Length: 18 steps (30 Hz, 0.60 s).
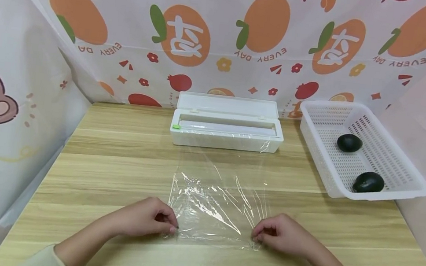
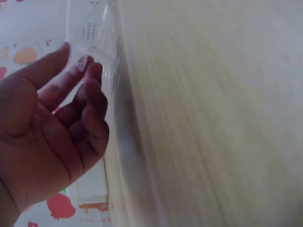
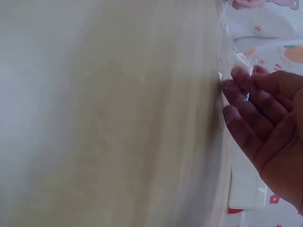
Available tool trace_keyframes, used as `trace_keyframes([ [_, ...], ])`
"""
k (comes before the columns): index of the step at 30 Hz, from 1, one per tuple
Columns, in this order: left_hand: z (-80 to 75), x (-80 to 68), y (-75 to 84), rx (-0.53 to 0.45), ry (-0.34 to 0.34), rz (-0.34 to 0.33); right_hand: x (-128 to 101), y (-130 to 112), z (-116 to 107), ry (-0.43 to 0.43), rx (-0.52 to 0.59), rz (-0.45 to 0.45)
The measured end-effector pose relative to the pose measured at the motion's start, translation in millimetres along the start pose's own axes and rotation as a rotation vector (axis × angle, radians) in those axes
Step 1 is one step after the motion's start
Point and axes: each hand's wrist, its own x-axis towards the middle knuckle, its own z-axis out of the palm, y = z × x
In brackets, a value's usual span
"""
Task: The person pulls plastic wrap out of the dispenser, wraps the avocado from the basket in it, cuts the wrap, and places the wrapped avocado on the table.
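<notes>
A sheet of clear plastic wrap [image 1: 216,200] stretches across the wooden table [image 1: 114,156] from the white dispenser box [image 1: 226,128], whose lid stands up. My left hand [image 1: 154,221] pinches the wrap's near left corner, my right hand [image 1: 274,236] its near right corner. The left wrist view shows thumb and fingers curled on the crinkled wrap [image 2: 102,52]. In the right wrist view, the fingertips [image 3: 239,82] hold the wrap's edge [image 3: 226,56] against the table.
A white perforated basket [image 1: 399,173] stands at the right with two dark avocados [image 1: 349,142] [image 1: 368,182] inside. Printed fruit-pattern cloth [image 1: 225,32] hangs behind and at both sides of the table.
</notes>
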Motion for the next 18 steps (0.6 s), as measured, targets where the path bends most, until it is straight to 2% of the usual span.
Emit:
trace_keyframes([
  [8,6.9,8.0,-1.2,0.072,0.061,-0.046,-8.3,2.8,10.7,0.155,-0.258,-0.226],
  [13,10.1,10.5,-5.9,0.108,0.058,-0.046,-13.8,3.1,3.5,0.227,-0.362,-0.228],
  [15,10.6,9.6,-6.9,0.111,0.057,-0.039,-15.3,3.0,-6.7,0.257,-0.368,-0.209],
  [18,10.7,8.5,-6.9,0.108,0.058,-0.036,-17.4,5.0,-33.9,0.338,-0.374,-0.219],
])
